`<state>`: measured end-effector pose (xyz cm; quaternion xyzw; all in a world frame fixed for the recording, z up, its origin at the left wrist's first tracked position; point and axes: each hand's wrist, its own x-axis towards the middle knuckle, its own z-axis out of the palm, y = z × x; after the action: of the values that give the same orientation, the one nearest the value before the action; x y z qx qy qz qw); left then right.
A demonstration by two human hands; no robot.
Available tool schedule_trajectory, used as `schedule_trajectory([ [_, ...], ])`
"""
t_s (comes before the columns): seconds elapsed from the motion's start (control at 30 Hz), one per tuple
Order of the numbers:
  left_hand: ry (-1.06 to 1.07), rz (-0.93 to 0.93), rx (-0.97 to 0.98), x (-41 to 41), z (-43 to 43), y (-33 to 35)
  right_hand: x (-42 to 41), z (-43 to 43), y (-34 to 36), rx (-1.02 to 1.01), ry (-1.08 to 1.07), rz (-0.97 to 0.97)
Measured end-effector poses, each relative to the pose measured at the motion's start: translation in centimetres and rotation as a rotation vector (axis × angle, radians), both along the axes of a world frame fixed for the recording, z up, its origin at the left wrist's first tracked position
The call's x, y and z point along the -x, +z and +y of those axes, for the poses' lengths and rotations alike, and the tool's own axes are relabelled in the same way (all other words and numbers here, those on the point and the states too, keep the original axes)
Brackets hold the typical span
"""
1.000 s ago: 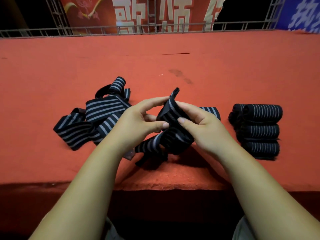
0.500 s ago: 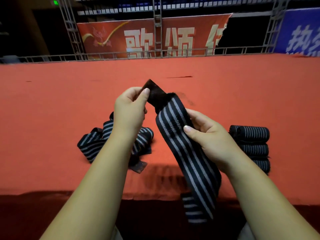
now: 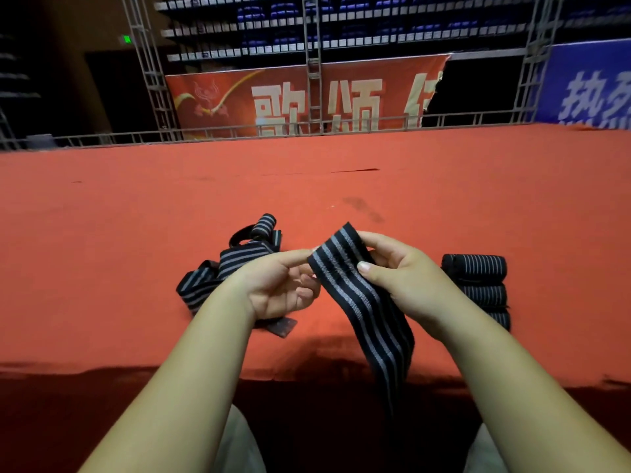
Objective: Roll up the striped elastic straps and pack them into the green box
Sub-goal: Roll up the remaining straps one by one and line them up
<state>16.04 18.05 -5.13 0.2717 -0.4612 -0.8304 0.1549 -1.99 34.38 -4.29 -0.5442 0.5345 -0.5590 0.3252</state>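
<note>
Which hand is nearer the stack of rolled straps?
Right. The right hand, pinching the strap, is just left of the rolled straps; the left hand is farther left, beyond the strap.
</note>
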Motion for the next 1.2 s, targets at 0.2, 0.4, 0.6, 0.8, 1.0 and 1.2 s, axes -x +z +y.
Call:
schedule_trajectory([
  [0.2, -0.008, 0.000, -0.046, -0.2, 0.8, 0.7, -0.5, 0.8, 0.4, -0.033, -0.009, -0.005],
  [0.4, 0.292, 0.070, -0.162, 0.4, -1.9, 1.6, 0.1, 0.5, -0.2, -0.155, -0.085, 0.086],
  [0.6, 0.475, -0.018, 0.135, 3.0, -3.9, -0.5, 1.7, -1.7, -3.5, -0.323, -0.151, 0.332],
  [0.8, 0.581, 0.004, 0.329, 7.4, -6.7, -4.6, 3.1, -6.1, -7.3, -0.348, -0.248, 0.452],
  [1.0, 0.608, -0.140, 0.497, 11.1, -9.5, -9.8, 3.8, -7.1, -10.9, -0.431, -0.255, 0.657],
  [1.2, 0.622, -0.232, 0.539, 14.5, -11.6, -12.8, 4.9, -7.8, -14.1, -0.346, -0.298, 0.726],
])
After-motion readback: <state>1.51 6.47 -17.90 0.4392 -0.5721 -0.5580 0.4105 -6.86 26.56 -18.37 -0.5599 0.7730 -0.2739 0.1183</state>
